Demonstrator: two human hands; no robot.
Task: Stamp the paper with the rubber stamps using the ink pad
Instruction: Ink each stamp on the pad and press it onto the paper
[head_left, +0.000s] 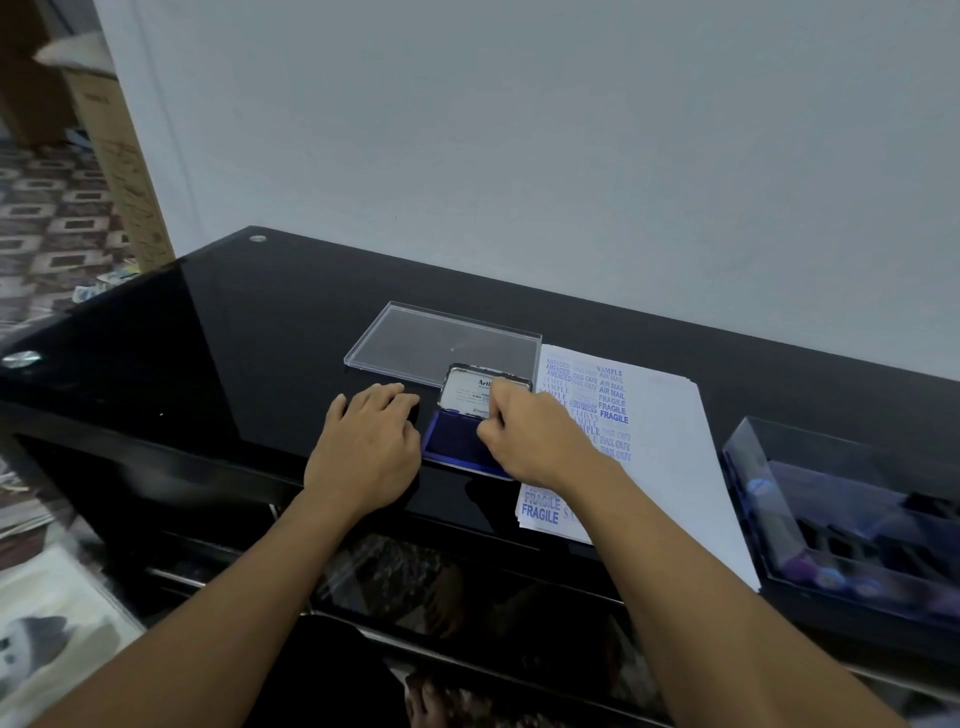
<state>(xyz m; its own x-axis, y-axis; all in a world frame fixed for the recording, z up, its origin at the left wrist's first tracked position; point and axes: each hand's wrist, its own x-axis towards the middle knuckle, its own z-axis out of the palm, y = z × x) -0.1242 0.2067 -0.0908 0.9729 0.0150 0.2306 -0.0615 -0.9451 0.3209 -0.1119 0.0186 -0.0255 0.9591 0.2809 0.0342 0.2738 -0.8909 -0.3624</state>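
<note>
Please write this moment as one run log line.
left hand: flat on table beside ink pad | right hand: fingers curled over ink pad | paper: already stamped

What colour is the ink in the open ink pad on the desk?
Deep blue, bordering on violet. The ink pad shows best in the head view, the only one.

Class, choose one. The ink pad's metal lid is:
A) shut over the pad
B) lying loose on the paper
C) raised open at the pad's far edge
C: the lid stands tilted up behind the ink pad, whose blue surface is uncovered.
</note>
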